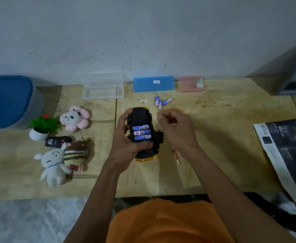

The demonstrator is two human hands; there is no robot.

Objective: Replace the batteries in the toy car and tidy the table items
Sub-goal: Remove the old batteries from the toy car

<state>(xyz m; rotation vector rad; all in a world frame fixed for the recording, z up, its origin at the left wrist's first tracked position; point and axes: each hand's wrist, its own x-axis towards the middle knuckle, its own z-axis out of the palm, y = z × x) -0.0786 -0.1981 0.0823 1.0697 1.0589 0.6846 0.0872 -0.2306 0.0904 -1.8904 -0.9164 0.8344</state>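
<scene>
I see the left hand (126, 146) gripping the glossy black-and-yellow plastic toy car (142, 132), three cylindrical batteries (141, 132) seated, while the right hand (176, 128) hovers loosely curled, holding nothing I can see

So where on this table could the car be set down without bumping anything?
Bare wood lies right of the right hand, between the loose batteries and the manual, and along the near edge below the screwdriver. The left side is crowded with plush toys, remote and potted plant.
</scene>
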